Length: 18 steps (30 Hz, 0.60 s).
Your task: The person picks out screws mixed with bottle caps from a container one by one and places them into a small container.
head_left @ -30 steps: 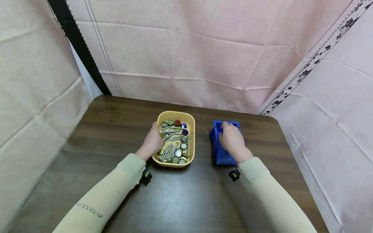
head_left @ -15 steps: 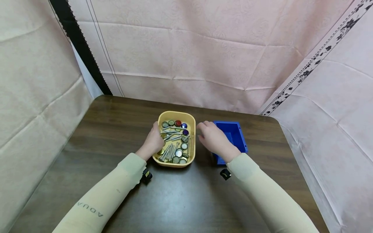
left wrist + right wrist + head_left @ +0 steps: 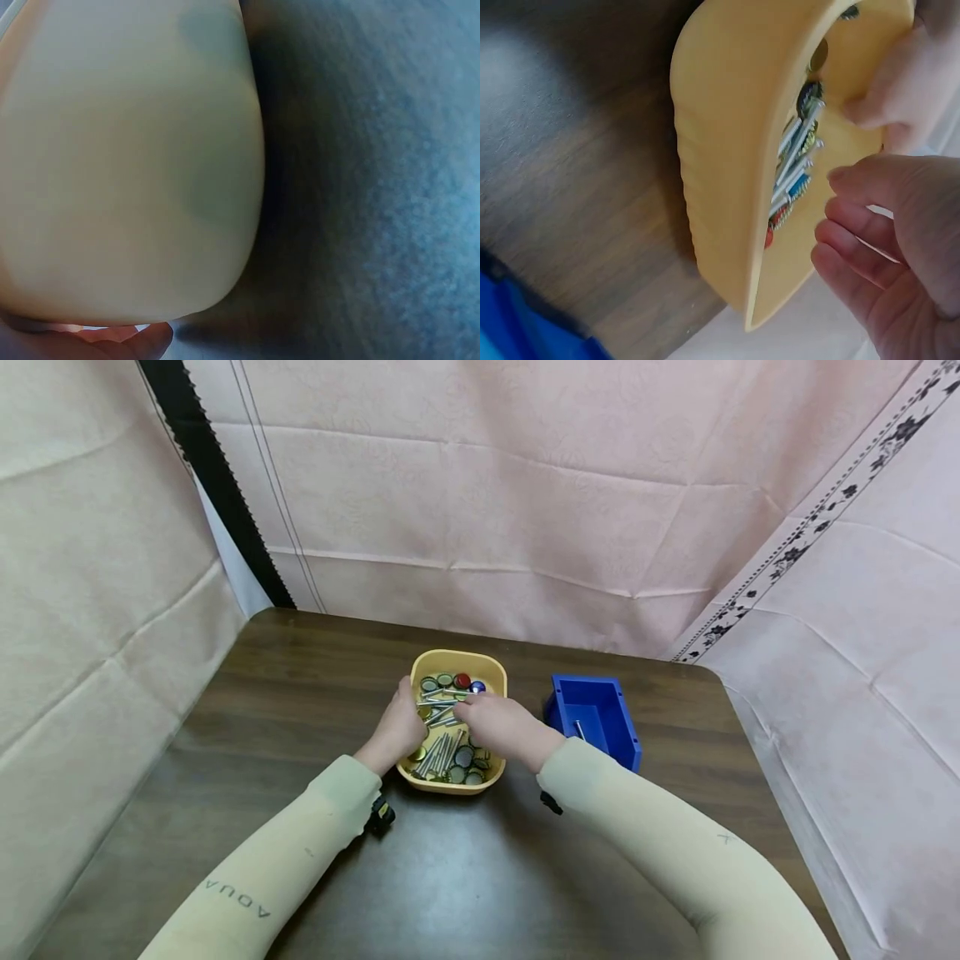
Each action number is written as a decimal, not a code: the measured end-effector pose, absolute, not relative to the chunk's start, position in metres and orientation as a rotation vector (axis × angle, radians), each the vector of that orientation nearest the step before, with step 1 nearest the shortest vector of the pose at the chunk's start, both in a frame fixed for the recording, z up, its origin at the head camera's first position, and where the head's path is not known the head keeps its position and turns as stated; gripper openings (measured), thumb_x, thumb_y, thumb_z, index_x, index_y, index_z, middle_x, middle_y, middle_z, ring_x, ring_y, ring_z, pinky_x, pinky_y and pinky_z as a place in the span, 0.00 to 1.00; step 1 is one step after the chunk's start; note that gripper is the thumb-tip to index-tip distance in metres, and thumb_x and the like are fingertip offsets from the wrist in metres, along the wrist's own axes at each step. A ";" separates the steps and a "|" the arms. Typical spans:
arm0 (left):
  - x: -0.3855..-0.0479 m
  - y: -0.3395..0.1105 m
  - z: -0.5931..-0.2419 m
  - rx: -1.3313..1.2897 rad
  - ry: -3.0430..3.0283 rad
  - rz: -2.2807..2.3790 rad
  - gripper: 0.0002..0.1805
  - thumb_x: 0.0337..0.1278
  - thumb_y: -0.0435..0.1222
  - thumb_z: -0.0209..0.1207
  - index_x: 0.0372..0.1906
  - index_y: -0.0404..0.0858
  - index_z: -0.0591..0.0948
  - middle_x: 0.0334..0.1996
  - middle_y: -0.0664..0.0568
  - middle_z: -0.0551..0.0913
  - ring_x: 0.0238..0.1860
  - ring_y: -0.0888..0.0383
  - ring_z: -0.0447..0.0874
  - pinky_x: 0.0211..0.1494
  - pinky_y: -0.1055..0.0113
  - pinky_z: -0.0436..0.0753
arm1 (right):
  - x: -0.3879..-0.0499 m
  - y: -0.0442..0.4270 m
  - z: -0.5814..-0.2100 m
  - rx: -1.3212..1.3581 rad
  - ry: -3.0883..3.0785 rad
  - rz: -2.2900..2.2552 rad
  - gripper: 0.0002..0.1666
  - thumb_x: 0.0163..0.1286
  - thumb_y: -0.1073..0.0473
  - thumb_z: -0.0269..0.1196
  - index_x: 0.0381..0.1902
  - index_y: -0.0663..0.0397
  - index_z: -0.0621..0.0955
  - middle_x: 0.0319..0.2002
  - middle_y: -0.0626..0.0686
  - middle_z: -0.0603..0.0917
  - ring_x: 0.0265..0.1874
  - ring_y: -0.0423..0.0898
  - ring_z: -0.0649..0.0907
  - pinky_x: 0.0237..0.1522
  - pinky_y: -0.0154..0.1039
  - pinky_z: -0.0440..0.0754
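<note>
A yellow tray holding screws and bottle caps stands on the table. The left hand grips its left wall, thumb inside; in the left wrist view the tray wall hides most of that hand. Over the tray's right half hovers the right hand. In the right wrist view this hand has its fingers relaxed and apart with nothing between them, beside the screws. One screw leans inside the blue bin.
The blue bin stands right of the tray, partly behind the right sleeve; its edge shows in the right wrist view. Cloth hangs behind the brown table and at both sides.
The right hand has moved left from above the blue bin to over the yellow tray, uncovering the bin and the screw in it. The left hand keeps its grip on the tray.
</note>
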<state>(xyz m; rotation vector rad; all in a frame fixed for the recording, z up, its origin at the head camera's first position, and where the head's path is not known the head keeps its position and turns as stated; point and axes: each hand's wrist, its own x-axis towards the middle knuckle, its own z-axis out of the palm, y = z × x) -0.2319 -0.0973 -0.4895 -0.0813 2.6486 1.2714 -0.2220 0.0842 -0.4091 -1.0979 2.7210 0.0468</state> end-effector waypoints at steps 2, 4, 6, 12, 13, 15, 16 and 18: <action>-0.232 -0.097 -0.489 -0.081 2.639 1.276 0.51 0.46 0.18 0.52 0.75 0.35 0.39 0.70 0.33 0.56 0.66 0.43 0.61 0.64 0.50 0.67 | -0.224 0.081 -0.411 -1.094 2.704 0.053 0.16 0.66 0.63 0.62 0.52 0.50 0.81 0.44 0.49 0.81 0.41 0.43 0.79 0.47 0.40 0.80; -0.232 -0.097 -0.488 -0.078 2.633 1.277 0.51 0.46 0.18 0.52 0.75 0.35 0.39 0.70 0.34 0.55 0.66 0.44 0.61 0.64 0.51 0.67 | -0.225 0.078 -0.413 -1.087 2.691 0.064 0.16 0.66 0.64 0.62 0.52 0.50 0.81 0.44 0.49 0.81 0.40 0.42 0.79 0.47 0.40 0.80; -0.233 -0.097 -0.488 -0.080 2.635 1.276 0.51 0.46 0.18 0.51 0.75 0.34 0.39 0.70 0.34 0.55 0.66 0.44 0.61 0.64 0.51 0.67 | -0.226 0.076 -0.416 -1.078 2.678 0.074 0.16 0.66 0.64 0.61 0.51 0.50 0.82 0.43 0.48 0.81 0.39 0.42 0.79 0.46 0.40 0.80; -0.233 -0.097 -0.489 -0.090 2.660 1.252 0.52 0.45 0.18 0.52 0.75 0.34 0.40 0.69 0.34 0.58 0.64 0.44 0.64 0.62 0.51 0.70 | -0.224 0.070 -0.424 -1.047 2.608 -0.022 0.12 0.71 0.62 0.56 0.47 0.49 0.84 0.39 0.45 0.82 0.35 0.42 0.78 0.44 0.40 0.79; -0.233 -0.097 -0.488 -0.092 2.665 1.246 0.51 0.45 0.18 0.52 0.75 0.34 0.40 0.68 0.33 0.58 0.64 0.44 0.65 0.61 0.51 0.70 | -0.224 0.070 -0.425 -1.044 2.604 -0.040 0.12 0.72 0.62 0.55 0.45 0.49 0.84 0.37 0.45 0.82 0.34 0.42 0.78 0.44 0.40 0.79; -0.233 -0.097 -0.488 -0.089 2.676 1.237 0.51 0.45 0.18 0.53 0.74 0.34 0.41 0.67 0.33 0.60 0.63 0.44 0.66 0.61 0.51 0.70 | -0.224 0.069 -0.429 -1.032 2.606 -0.066 0.11 0.72 0.61 0.55 0.42 0.49 0.84 0.35 0.44 0.80 0.33 0.43 0.77 0.42 0.39 0.77; -0.233 -0.097 -0.489 -0.091 2.679 1.236 0.50 0.45 0.18 0.53 0.74 0.33 0.42 0.67 0.33 0.60 0.63 0.44 0.66 0.61 0.51 0.70 | -0.225 0.068 -0.431 -1.045 2.611 -0.059 0.11 0.72 0.61 0.55 0.41 0.49 0.84 0.34 0.43 0.80 0.33 0.43 0.76 0.42 0.38 0.77; -0.233 -0.096 -0.489 -0.093 2.679 1.239 0.50 0.45 0.18 0.53 0.74 0.33 0.42 0.66 0.33 0.61 0.63 0.43 0.66 0.61 0.51 0.70 | -0.226 0.066 -0.435 -1.077 2.616 -0.035 0.10 0.71 0.62 0.55 0.38 0.50 0.85 0.33 0.43 0.80 0.32 0.42 0.76 0.40 0.37 0.76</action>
